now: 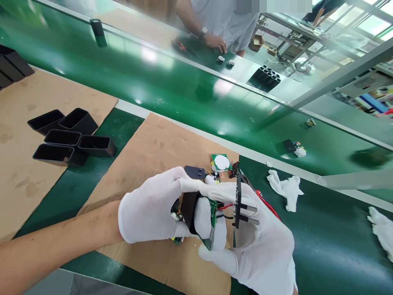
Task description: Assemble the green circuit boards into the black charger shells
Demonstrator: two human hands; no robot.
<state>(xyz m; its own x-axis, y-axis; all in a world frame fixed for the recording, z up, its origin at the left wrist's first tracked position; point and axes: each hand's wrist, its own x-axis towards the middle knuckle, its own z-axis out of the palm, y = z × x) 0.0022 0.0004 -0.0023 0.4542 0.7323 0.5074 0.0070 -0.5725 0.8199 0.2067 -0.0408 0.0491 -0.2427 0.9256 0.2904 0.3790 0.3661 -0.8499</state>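
My left hand [153,209], in a white glove, is closed round a black plastic case [188,208] above the cardboard. My right hand [264,235], also gloved, grips a green circuit board [213,209] with its fingertips, right at the case's mouth. How far the board reaches into the case is hidden by the fingers. Red and black wires run from the board to a black end plate [238,200] with two metal prongs, which stands on edge against my right fingers. Beyond my hands lie a dark plate with slots [194,172] and a board with a white round pad [221,162].
Several empty black cases [63,137] stand at the left. Red-handled pliers [267,205] lie beside my right hand, near crumpled white gloves [285,188]. Across the green conveyor [184,94], a person's hand [215,42] rests on the far table.
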